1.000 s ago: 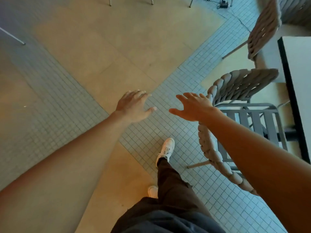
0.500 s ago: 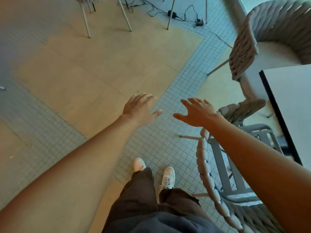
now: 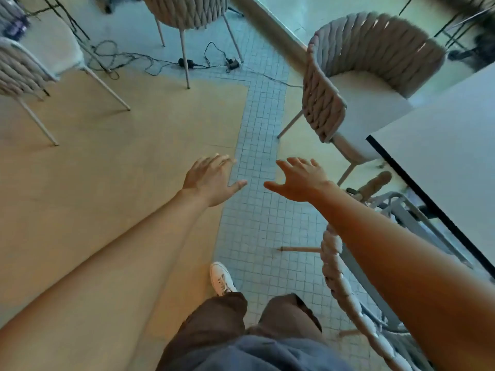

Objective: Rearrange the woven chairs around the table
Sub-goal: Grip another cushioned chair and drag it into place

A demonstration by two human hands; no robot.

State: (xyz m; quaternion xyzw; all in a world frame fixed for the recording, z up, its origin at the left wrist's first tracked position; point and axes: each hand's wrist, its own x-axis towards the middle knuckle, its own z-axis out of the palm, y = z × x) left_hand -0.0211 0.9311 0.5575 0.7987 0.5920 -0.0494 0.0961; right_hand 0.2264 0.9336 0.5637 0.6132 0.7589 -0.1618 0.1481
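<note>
A white table [image 3: 442, 145] with a dark edge fills the right side. One woven rope chair [image 3: 345, 277] is tucked at its near side, partly under my right forearm, its slatted grey seat showing. A second woven chair [image 3: 324, 103] with a white seat stands at the table's far corner. My left hand [image 3: 210, 180] and my right hand [image 3: 300, 180] are both stretched out over the floor, fingers spread, holding nothing. My right hand hovers left of the near chair without touching it.
Two more woven chairs, one at the far middle [image 3: 187, 12] and one at the left [image 3: 18, 68], stand on thin legs. Black cables and adapters [image 3: 187, 61] lie on the tiled floor ahead. My white shoe [image 3: 221, 278] and brown trousers are below.
The view has tilted up and moved forward. The far chair, the table and the cables came further into view. Both hands stayed open and outstretched.
</note>
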